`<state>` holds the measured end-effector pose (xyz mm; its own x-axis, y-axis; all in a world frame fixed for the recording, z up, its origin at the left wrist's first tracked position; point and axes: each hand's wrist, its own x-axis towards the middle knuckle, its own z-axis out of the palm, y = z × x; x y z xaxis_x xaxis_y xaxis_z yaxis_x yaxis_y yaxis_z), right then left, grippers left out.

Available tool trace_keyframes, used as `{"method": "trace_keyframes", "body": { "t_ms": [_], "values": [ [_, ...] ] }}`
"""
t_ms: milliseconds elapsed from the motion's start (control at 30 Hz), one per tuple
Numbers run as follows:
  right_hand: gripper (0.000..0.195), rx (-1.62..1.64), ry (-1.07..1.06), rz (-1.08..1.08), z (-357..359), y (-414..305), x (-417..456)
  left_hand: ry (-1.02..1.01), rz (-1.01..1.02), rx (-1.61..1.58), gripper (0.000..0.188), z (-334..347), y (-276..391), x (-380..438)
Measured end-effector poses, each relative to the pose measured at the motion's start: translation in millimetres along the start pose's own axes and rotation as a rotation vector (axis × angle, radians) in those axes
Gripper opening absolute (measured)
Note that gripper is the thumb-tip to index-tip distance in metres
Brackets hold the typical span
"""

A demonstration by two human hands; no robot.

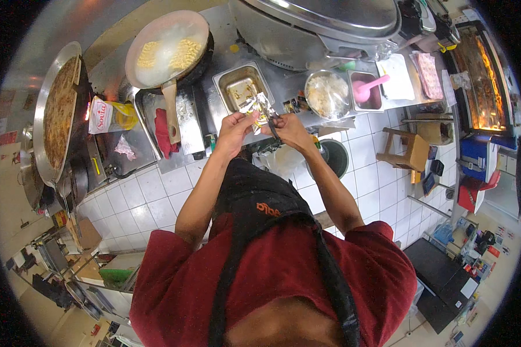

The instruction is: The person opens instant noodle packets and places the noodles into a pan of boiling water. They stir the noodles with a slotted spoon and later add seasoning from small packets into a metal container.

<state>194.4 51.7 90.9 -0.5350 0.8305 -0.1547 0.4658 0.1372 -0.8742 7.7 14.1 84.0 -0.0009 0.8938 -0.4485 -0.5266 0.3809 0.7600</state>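
Pinched in the fingers of my left hand [234,134] are shiny foil seasoning sachets [256,106] with yellow-green print. My right hand [293,132] grips a pair of dark scissors [274,130] against the sachets' right side; whether the blades are parted cannot be made out. Both hands are over the counter's front edge. Just beyond them sits a rectangular steel pan [239,84] with brownish residue inside. Further left, a wide frying pan [167,47] holds steaming liquid and two blocks of instant noodles [186,53], its wooden handle [171,110] pointing towards me.
At far left, a large wok [61,112] of brown food stands by a flame, near an oil pouch [110,115]. A big rice cooker [286,39] stands behind. To the right are a covered bowl [328,95], a pink ladle [369,86] and a lit grill [482,82].
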Motion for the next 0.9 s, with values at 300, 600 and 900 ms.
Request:
{"method": "trace_keyframes", "body": {
  "t_ms": [300, 600, 900],
  "values": [
    [0.052, 0.027, -0.017, 0.238, 10.6, 28.9, 29.2, 0.081, 0.080, 0.309, 0.026, -22.9, 25.5, 34.0],
    [0.054, -0.085, 0.315, 0.110, -15.8, 25.5, 3.1, 0.297, 0.374, 1.431, 0.027, -15.2, 43.8, 89.6],
    [0.045, -0.092, 0.271, -0.341, 7.3, 53.9, 135.1, 0.118, 0.474, 1.354, 0.034, -24.3, 32.8, 100.9]
  ]
}}
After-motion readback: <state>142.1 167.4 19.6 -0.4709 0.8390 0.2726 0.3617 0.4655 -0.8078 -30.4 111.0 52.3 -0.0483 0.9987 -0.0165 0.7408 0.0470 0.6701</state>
